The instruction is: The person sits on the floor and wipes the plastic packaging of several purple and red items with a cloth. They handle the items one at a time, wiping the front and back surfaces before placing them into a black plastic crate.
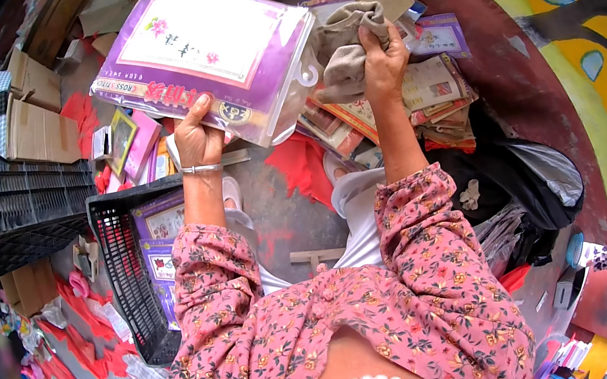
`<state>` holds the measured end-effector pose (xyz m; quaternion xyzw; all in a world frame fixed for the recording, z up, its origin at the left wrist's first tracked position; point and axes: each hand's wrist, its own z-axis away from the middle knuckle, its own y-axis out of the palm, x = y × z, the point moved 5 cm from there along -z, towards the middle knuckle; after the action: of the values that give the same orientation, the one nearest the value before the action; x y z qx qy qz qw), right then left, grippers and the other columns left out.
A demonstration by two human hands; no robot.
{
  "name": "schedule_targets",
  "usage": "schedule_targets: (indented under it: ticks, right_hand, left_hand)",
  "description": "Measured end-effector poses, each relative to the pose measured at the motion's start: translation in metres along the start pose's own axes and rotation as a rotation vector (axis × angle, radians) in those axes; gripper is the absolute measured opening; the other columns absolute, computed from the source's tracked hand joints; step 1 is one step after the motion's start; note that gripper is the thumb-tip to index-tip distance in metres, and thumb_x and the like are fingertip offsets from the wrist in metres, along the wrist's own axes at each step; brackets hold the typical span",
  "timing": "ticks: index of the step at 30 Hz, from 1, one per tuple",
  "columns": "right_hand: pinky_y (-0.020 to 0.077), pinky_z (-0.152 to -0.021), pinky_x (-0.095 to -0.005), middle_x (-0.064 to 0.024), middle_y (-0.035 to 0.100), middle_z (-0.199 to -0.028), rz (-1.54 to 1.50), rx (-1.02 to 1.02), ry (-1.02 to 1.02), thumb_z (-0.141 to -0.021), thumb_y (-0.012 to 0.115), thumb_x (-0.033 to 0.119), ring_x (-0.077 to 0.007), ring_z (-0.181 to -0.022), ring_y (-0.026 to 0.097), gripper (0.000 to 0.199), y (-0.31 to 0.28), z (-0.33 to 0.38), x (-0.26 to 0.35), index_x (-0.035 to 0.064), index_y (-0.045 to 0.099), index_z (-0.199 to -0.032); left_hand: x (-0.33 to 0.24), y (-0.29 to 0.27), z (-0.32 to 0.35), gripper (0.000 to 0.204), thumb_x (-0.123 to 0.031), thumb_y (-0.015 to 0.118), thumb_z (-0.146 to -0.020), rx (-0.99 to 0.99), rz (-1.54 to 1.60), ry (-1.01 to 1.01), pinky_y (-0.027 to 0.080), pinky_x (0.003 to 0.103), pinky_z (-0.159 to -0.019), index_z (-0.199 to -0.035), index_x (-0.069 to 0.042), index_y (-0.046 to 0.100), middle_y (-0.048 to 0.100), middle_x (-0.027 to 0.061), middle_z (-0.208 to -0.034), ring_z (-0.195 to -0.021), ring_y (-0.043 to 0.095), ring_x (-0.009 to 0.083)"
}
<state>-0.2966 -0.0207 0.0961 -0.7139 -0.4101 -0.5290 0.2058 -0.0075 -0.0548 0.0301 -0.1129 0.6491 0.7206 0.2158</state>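
left hand (197,139) grip clamped on purple packet (205,57) | right hand (381,64) clamped on grey cloth (344,46) | black crate (130,283) holds purple packets

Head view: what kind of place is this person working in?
Probably an informal sorting or packing spot for craft kits, on the ground. Black plastic crates stand beside cardboard boxes, flat packets lie heaped, and the left hand holds a purple plastic-wrapped kit.
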Motion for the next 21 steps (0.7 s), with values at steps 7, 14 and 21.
schedule_targets:
  ticks: [7,14,21]
  right_hand:
    - [0.0509,-0.065,-0.0267,-0.0049,0.061,-0.086,-0.319,0.243,0.913,-0.078,0.055,0.005,-0.0147,-0.074,0.060,0.024,0.010,0.054,-0.075,0.0038,0.055,-0.102]
    - [0.0478,-0.063,-0.0237,-0.0035,0.059,-0.083,-0.610,0.199,0.711,-0.075,0.058,0.000,-0.0113,-0.069,0.057,0.019,0.040,0.060,-0.010,0.0032,0.057,-0.094]
    - [0.0457,-0.072,-0.0303,-0.0083,0.058,-0.088,0.269,0.286,-0.063,-0.069,0.064,0.005,-0.0201,-0.080,0.057,0.026,0.053,0.055,0.031,0.0049,0.058,-0.094]
  left_hand:
    - [0.004,-0.009,-0.005,0.032,0.011,0.052,-0.076,-0.032,0.151,-0.055,0.049,0.035,-0.085,-0.106,0.000,0.047,0.056,0.0108,-0.090,-0.087,0.058,0.0211]
    - [0.004,-0.005,-0.006,0.031,0.010,0.054,-0.075,-0.021,0.058,-0.030,0.048,0.037,-0.085,-0.105,0.001,0.047,0.057,0.0111,-0.091,-0.088,0.057,0.0226]
    - [0.015,0.014,0.004,0.029,0.009,0.052,-0.076,0.019,-0.078,-0.020,0.050,0.035,-0.080,-0.103,0.000,0.047,0.057,0.0100,-0.086,-0.083,0.059,0.0216]
